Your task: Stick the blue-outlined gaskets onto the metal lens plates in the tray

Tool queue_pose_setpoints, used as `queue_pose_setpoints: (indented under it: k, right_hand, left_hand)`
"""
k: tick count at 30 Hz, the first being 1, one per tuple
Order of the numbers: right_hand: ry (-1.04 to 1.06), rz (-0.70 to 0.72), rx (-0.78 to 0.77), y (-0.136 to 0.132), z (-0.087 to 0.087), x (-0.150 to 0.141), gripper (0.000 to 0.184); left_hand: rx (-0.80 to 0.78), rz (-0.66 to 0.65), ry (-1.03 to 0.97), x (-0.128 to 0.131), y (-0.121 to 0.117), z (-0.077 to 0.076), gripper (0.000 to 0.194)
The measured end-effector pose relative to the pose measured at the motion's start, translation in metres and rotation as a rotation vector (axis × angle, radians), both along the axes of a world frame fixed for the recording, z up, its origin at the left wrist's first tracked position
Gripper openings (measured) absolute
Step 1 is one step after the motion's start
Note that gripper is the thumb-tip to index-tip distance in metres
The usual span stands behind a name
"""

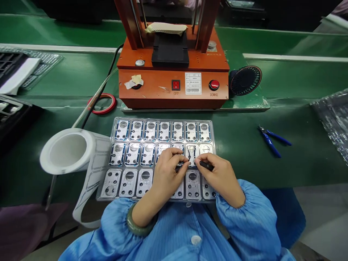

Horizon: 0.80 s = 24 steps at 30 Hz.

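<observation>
A clear plastic tray (163, 120) holds rows of small silver plates with dark round holes. Over the plate (191, 149) in the middle row, toward the right, both hands meet. On that plate lies a thin dark strip, touched or nearly touched by the fingertips. My left hand (170, 170) is closed in a pinch at the plate's left side; whatever the fingertips grip is too small to make out. At the plate's right side, my right hand (221, 177) grips a short black tool (206, 165), its tip hidden by the fingers.
An orange press machine (174, 87) stands behind the tray. A white label roll (65, 150) trails its strip along the tray's left edge. Red tape (111, 105) lies beyond the roll, blue-handled cutters (273, 139) to the right. Plastic packaging (335, 119) lies far right, a fan (246, 80) beside the press.
</observation>
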State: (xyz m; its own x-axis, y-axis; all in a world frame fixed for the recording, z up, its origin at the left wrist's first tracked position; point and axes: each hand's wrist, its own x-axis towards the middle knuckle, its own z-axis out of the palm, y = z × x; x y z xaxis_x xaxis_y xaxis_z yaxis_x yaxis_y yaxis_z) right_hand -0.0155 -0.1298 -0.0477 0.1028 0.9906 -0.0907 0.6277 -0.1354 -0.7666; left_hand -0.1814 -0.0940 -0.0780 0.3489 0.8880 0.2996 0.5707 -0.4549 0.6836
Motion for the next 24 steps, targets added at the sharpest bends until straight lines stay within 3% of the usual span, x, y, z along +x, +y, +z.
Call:
queue_pose_setpoints:
  k: [8,19,24]
  right_hand:
    - [-0.042,0.108,-0.017,-0.006,0.007,0.004,0.013]
    - [-0.292,0.126,0.022,-0.01,0.007,-0.001,0.016]
    - [-0.303,0.098,0.04,-0.01,0.007,0.0,0.014]
  left_hand:
    - [0.004,-0.004,-0.007,-0.001,0.0,0.0,0.004]
    - [-0.012,-0.017,0.018,-0.001,0.0,0.001,0.004]
    - [-0.004,-0.021,0.024,-0.001,0.0,0.001,0.003]
